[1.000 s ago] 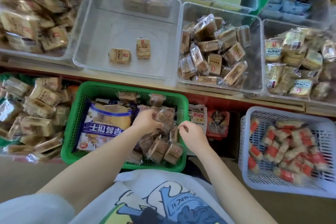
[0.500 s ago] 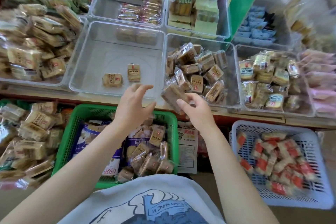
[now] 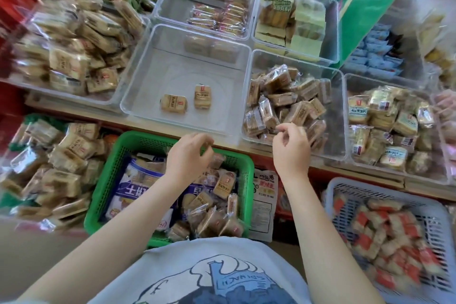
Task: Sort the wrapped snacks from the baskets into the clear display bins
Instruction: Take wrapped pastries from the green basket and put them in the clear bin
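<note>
Fingers (image 3: 286, 131) of both hands loosely curled, empty.

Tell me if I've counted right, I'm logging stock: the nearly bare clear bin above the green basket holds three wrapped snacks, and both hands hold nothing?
Not quite. The head view shows the nearly bare clear bin above the green basket holds two wrapped snacks, not three. The rest stands: the left hand and right hand hold nothing, fingers loosely curled.

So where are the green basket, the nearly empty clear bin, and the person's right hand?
green basket (image 3: 112, 175): head view, on its bare left wall.
nearly empty clear bin (image 3: 158, 76): head view, on its bare floor.
right hand (image 3: 291, 147): head view, on the back of the hand.
</note>
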Tool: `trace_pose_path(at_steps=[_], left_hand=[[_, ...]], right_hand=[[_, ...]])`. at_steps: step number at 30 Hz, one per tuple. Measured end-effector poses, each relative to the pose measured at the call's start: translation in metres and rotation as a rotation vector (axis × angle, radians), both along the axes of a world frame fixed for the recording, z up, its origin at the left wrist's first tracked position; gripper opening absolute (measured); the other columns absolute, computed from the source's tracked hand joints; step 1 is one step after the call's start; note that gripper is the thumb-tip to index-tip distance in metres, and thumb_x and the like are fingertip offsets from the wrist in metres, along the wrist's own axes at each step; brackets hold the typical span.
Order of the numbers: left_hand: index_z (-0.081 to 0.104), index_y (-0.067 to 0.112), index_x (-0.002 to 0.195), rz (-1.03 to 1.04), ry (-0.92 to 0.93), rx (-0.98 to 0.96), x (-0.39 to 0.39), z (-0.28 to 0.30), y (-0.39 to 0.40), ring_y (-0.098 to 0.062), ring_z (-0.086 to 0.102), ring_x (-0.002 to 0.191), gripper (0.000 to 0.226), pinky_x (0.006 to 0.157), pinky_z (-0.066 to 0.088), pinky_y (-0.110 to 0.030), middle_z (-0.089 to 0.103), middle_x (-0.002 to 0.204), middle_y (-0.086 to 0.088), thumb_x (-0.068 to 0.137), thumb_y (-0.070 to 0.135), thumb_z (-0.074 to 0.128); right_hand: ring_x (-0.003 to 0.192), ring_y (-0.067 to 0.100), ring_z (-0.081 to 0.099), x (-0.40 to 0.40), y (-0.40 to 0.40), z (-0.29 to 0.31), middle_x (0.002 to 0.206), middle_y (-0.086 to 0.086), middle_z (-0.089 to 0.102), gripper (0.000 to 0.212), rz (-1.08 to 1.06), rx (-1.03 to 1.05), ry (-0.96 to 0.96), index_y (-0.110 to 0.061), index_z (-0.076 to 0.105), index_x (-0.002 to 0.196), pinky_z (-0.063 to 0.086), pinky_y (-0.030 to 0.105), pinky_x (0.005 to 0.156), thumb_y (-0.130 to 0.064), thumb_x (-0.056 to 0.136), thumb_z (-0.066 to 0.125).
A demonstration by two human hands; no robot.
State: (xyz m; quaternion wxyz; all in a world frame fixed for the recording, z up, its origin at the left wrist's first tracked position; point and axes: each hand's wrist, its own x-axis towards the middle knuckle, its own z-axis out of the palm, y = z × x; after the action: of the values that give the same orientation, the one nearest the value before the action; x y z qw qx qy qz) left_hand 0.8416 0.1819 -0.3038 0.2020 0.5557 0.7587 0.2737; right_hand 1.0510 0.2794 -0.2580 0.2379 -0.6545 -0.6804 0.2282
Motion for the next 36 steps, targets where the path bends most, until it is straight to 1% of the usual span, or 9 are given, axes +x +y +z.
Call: trace_pose_path(at_steps=[2, 5, 8, 12, 16, 23, 28, 32, 36], left_hand=[[0.069, 0.018, 0.105, 0.084, -0.016, -0.184, -0.012, -0.016, -0.011, -0.015, 0.058, 0.084, 0.016, 0.066, 0.047, -0.030, 0.066, 0.096, 0.004, 0.092, 0.020, 0.060], [0.068, 0.018, 0.109, 0.150, 0.053, -0.376, -0.026, -0.048, -0.028, -0.018, 0.058, 0.093, 0.020, 0.065, 0.042, -0.029, 0.065, 0.107, 0.000, 0.094, 0.020, 0.055], [0.061, 0.015, 0.122, 0.124, 0.104, -0.412, -0.030, -0.076, -0.031, -0.023, 0.052, 0.112, 0.030, 0.075, 0.049, -0.034, 0.059, 0.121, -0.005, 0.093, 0.021, 0.057], [0.039, 0.018, 0.148, -0.042, 0.023, -0.425, -0.017, -0.095, -0.012, -0.024, 0.041, 0.133, 0.060, 0.097, 0.049, -0.041, 0.046, 0.146, -0.005, 0.093, 0.024, 0.063], [0.040, 0.018, 0.147, -0.178, 0.043, -0.376, 0.008, -0.103, 0.012, -0.026, 0.043, 0.130, 0.062, 0.092, 0.052, -0.042, 0.042, 0.148, -0.004, 0.090, 0.020, 0.064], [0.054, 0.014, 0.121, -0.320, 0.338, -0.415, 0.015, -0.104, 0.023, -0.026, 0.052, 0.103, 0.035, 0.064, 0.037, -0.035, 0.051, 0.115, -0.006, 0.087, 0.010, 0.063], [0.064, 0.024, 0.106, -0.273, 0.007, -0.309, -0.003, -0.069, 0.011, -0.019, 0.060, 0.090, 0.023, 0.068, 0.053, -0.038, 0.055, 0.107, 0.005, 0.083, 0.022, 0.070], [0.064, 0.022, 0.112, -0.286, -0.193, -0.145, -0.002, -0.015, 0.001, -0.012, 0.056, 0.092, 0.036, 0.075, 0.049, -0.031, 0.058, 0.108, 0.007, 0.078, 0.017, 0.074], [0.062, 0.021, 0.120, -0.254, -0.268, 0.000, 0.010, 0.018, 0.004, -0.012, 0.056, 0.102, 0.045, 0.087, 0.049, -0.032, 0.059, 0.114, 0.004, 0.078, 0.012, 0.073]], right_hand=[[0.083, 0.010, 0.052, -0.012, -0.019, -0.011, 0.101, 0.000, 0.058, 0.020, 0.119, -0.003, 0.024, -0.012, 0.067, 0.108, 0.040, 0.022, 0.071, -0.010, 0.096, 0.050], [0.087, 0.011, 0.054, -0.028, -0.045, -0.041, 0.100, -0.003, 0.059, 0.018, 0.338, -0.278, 0.003, -0.017, 0.067, 0.104, 0.039, 0.025, 0.074, -0.016, 0.099, 0.050], [0.096, 0.015, 0.055, -0.034, -0.063, -0.078, 0.106, -0.001, 0.060, 0.018, 0.422, -0.581, -0.092, -0.020, 0.066, 0.105, 0.039, 0.027, 0.075, -0.020, 0.100, 0.048], [0.097, 0.015, 0.053, -0.031, -0.081, -0.102, 0.113, 0.000, 0.058, 0.020, 0.399, -0.737, -0.173, -0.018, 0.064, 0.112, 0.039, 0.028, 0.079, -0.022, 0.102, 0.047], [0.097, 0.017, 0.054, -0.029, -0.090, -0.104, 0.116, 0.002, 0.059, 0.023, 0.374, -0.786, -0.168, -0.017, 0.064, 0.116, 0.042, 0.030, 0.080, -0.023, 0.102, 0.047], [0.100, 0.017, 0.056, -0.018, -0.086, -0.095, 0.113, -0.001, 0.061, 0.020, 0.318, -0.767, -0.143, -0.019, 0.064, 0.112, 0.046, 0.032, 0.082, -0.022, 0.101, 0.047], [0.111, 0.015, 0.055, -0.017, -0.074, -0.079, 0.124, -0.002, 0.055, 0.030, 0.287, -0.654, -0.088, -0.022, 0.056, 0.130, 0.040, 0.024, 0.083, -0.023, 0.100, 0.052], [0.131, 0.011, 0.037, -0.019, -0.061, -0.056, 0.143, -0.005, 0.038, 0.072, 0.373, -0.469, 0.016, -0.036, 0.032, 0.150, 0.034, 0.031, 0.108, -0.024, 0.090, 0.070], [0.107, 0.009, 0.055, -0.020, -0.045, -0.025, 0.116, -0.010, 0.059, 0.040, 0.432, -0.277, 0.104, -0.026, 0.061, 0.123, 0.049, 0.037, 0.094, -0.015, 0.086, 0.072]])
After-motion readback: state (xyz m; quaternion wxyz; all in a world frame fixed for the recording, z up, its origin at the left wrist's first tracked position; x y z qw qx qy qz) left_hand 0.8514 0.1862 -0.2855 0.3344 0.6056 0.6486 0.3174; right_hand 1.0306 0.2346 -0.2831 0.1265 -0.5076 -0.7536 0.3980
